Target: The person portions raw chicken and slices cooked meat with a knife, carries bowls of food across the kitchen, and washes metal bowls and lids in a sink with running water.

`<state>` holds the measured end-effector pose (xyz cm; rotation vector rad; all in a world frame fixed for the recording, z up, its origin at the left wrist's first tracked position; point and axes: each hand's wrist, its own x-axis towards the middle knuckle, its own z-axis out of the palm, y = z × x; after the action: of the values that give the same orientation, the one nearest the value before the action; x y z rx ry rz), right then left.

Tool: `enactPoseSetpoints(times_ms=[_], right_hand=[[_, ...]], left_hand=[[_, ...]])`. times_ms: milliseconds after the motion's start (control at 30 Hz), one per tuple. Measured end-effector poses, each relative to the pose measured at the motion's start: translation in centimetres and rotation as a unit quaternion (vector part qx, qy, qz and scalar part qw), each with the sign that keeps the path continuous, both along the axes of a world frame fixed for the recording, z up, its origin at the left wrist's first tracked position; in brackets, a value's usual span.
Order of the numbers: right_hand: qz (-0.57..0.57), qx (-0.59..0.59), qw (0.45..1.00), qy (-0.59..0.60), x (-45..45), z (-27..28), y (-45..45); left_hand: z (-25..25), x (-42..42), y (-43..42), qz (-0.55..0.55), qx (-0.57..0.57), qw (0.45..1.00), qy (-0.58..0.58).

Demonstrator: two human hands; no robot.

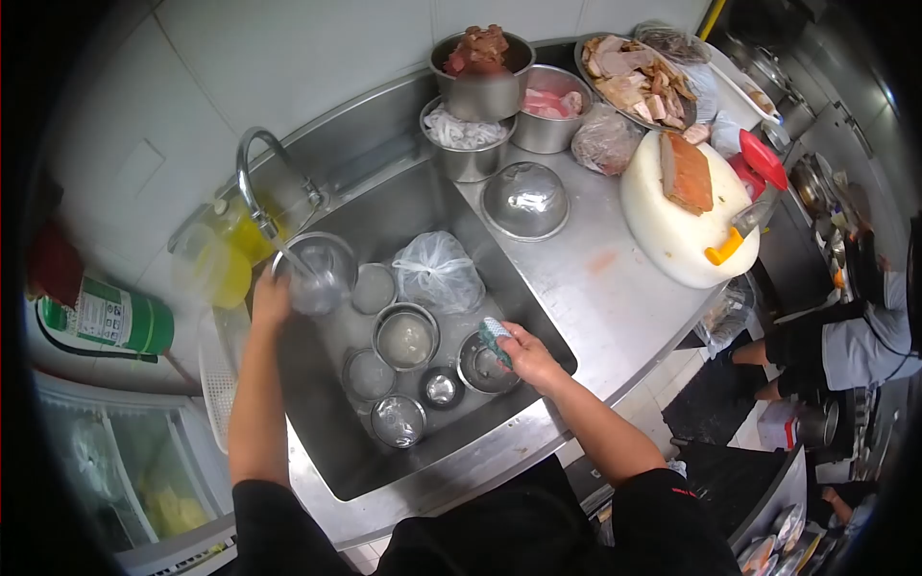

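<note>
My left hand grips the rim of a metal bowl, tilted under the running faucet. The stream and bowl are slightly blurred. Pinched in my right hand is a green and white scrubbing sponge, over the right side of the sink. Just below it, a round metal container stands in the sink. Several more metal bowls lie between my hands, among them a larger one and a small dark one. Behind them sits a knotted clear plastic bag.
An upturned metal bowl lies on the steel counter. Farther right, a white cutting board bears a meat slab and an orange-handled knife. Meat-filled pots stand at the back. Yellow liquid containers are left of the faucet.
</note>
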<state>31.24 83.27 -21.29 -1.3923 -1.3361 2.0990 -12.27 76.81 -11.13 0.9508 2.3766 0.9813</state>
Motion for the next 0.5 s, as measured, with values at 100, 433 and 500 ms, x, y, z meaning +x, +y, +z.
enactPoseSetpoints(times_ms=[100, 433, 500], right_hand=[[0.04, 0.091, 0.994, -0.04, 0.8, -1.0, -0.3], [0.044, 0.128, 0.989, -0.055, 1.3, -1.2, -1.0], [0.047, 0.143, 0.988, -0.046, 1.3, -1.8, -1.0]], left_hand=[[-3.4, 0.6, -2.2, 0.068, -0.002, 0.925, -0.373], [-5.2, 0.3, -1.5, 0.128, 0.024, 0.883, -0.451], [-4.3, 0.7, -1.3, 0.123, 0.017, 0.89, -0.438]])
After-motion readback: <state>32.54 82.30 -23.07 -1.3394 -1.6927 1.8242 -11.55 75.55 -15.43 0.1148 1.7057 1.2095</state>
